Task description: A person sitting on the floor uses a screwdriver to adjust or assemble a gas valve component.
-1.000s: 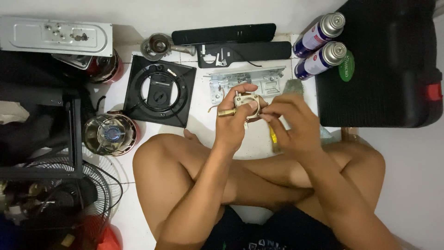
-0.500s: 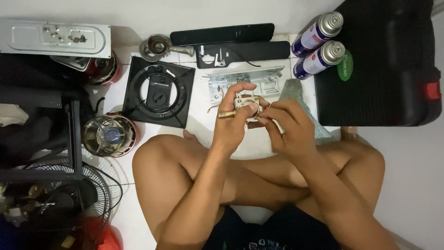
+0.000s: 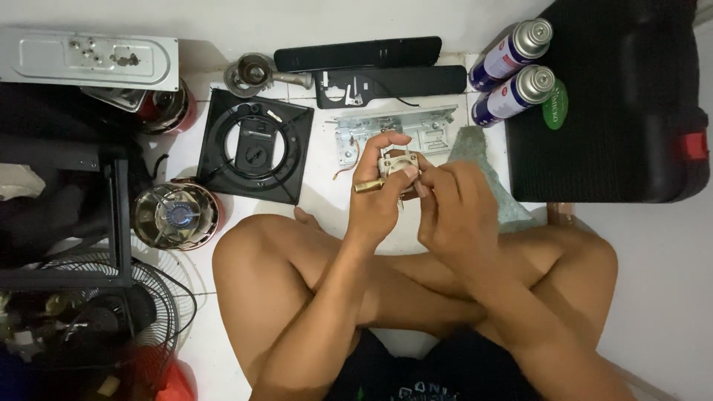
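Above the crossed legs, just clear of the white tile floor (image 3: 319, 215), the person is holding a small metal valve (image 3: 396, 165) between both hands. The left hand (image 3: 379, 200) is gripping it from below and from its own side: thumb and curled fingers are closing round the pale body, and a forefinger is arching over the top. A brass stub (image 3: 369, 186) is sticking out of the valve toward the left, lying nearly level, so the long axis of the part is running left to right across the view. The right hand (image 3: 453, 204) is sitting just beside the valve on the opposite side, its fingertips (image 3: 413, 172) pinching at the right-hand face of the body. Whether a small tool or screw is sitting under those fingertips cannot be told; the knuckles are hiding it.

Both hands are touching the part, so neither is nearer. The left is bearing it, the right is working on it. The valve lies forward of both wrists, away from the body.

Around: a grey bracket (image 3: 394, 130) is lying on the floor directly beyond the hands, with a grey cloth (image 3: 475, 152) at its right end. A black square burner plate (image 3: 252, 145) is sitting to the left, and a round burner head (image 3: 177, 215) is near the left knee. Two gas cans (image 3: 512, 70) are lying side by side against a black case (image 3: 609, 104).
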